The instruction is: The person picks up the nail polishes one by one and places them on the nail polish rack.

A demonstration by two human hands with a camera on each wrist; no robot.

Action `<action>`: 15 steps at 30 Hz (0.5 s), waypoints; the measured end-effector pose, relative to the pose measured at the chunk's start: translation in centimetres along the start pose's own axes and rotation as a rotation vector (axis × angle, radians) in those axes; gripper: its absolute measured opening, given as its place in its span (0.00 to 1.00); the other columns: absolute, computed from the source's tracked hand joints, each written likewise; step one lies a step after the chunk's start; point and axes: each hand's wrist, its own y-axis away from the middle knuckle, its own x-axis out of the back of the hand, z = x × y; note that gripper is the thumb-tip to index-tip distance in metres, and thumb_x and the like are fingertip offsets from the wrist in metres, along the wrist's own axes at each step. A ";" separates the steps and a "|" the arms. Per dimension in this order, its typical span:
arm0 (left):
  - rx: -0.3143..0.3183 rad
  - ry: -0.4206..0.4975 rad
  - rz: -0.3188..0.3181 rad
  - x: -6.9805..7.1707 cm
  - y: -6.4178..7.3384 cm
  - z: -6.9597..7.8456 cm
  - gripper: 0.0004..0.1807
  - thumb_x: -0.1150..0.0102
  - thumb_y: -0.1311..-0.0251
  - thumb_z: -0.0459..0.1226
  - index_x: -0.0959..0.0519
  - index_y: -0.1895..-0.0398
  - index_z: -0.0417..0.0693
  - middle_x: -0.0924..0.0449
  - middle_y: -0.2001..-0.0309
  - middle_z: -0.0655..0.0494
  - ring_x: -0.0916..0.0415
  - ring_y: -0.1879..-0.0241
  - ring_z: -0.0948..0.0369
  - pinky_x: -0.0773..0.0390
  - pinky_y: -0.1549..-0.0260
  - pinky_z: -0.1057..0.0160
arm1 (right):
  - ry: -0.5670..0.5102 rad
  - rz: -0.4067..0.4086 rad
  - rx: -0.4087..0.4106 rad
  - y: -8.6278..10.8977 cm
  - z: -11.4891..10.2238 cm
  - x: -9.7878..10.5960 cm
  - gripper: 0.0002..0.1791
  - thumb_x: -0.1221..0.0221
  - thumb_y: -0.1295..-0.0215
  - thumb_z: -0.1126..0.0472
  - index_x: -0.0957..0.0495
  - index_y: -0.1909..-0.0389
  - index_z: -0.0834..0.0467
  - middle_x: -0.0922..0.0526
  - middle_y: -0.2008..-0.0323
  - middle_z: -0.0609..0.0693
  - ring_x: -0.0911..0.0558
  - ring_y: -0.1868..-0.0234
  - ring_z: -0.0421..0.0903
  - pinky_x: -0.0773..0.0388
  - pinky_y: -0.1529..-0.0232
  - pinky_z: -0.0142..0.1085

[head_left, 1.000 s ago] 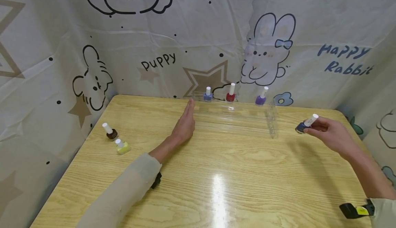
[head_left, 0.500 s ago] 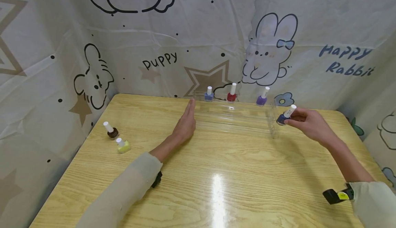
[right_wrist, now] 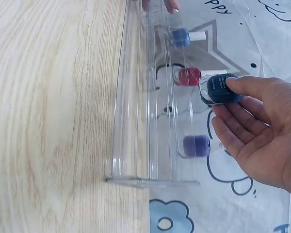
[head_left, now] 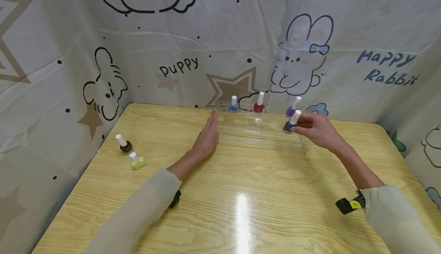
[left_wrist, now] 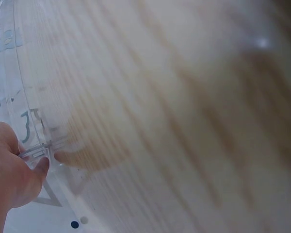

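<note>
My right hand point(head_left: 317, 130) pinches a dark blue nail polish bottle point(head_left: 290, 126) with a white cap, tilted, over the right part of a clear stepped rack point(head_left: 255, 143). In the right wrist view the thumb presses on the dark blue bottle point(right_wrist: 220, 90), with fingers behind it. My left hand point(head_left: 206, 139) is at the rack's left end; in the left wrist view the rack's end edge point(left_wrist: 36, 151) sits between its thumb and fingers. On the rack's back step stand a light blue bottle point(head_left: 233, 107), a red bottle point(head_left: 258, 107) and a purple bottle point(head_left: 291, 111).
A dark brown polish bottle point(head_left: 126, 147) and a yellow one point(head_left: 138, 163) stand on the left of the wooden table point(head_left: 220, 208). A printed cloth point(head_left: 165, 31) hangs right behind the table and along both sides.
My right hand has carried the dark blue bottle leftward, from beside the rack to over its right part. My left hand has stayed at the rack's left end.
</note>
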 end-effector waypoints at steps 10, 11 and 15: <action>0.005 0.012 -0.002 0.0 -0.1 0.0 0.40 0.63 0.27 0.23 0.69 0.20 0.42 0.66 0.20 0.43 0.55 0.24 0.52 0.24 0.60 0.59 | -0.024 0.015 0.017 -2.6 -1.9 -2.3 0.12 0.37 0.31 0.62 0.20 0.54 0.67 0.17 0.56 0.61 0.17 0.53 0.57 0.20 0.51 0.52; 0.005 0.010 -0.002 0.0 -0.1 0.0 0.40 0.63 0.27 0.23 0.69 0.20 0.42 0.66 0.20 0.43 0.54 0.24 0.52 0.24 0.61 0.60 | -0.026 0.017 0.019 -2.9 -2.0 -2.6 0.12 0.37 0.31 0.62 0.20 0.54 0.67 0.17 0.56 0.61 0.17 0.53 0.57 0.20 0.52 0.51; 0.009 0.007 0.003 0.0 0.0 0.1 0.40 0.62 0.28 0.23 0.68 0.20 0.41 0.66 0.20 0.43 0.43 0.29 0.49 0.26 0.69 0.63 | -0.018 0.012 0.036 -4.2 -2.8 -3.7 0.10 0.37 0.31 0.61 0.20 0.56 0.65 0.16 0.58 0.59 0.17 0.54 0.55 0.20 0.53 0.50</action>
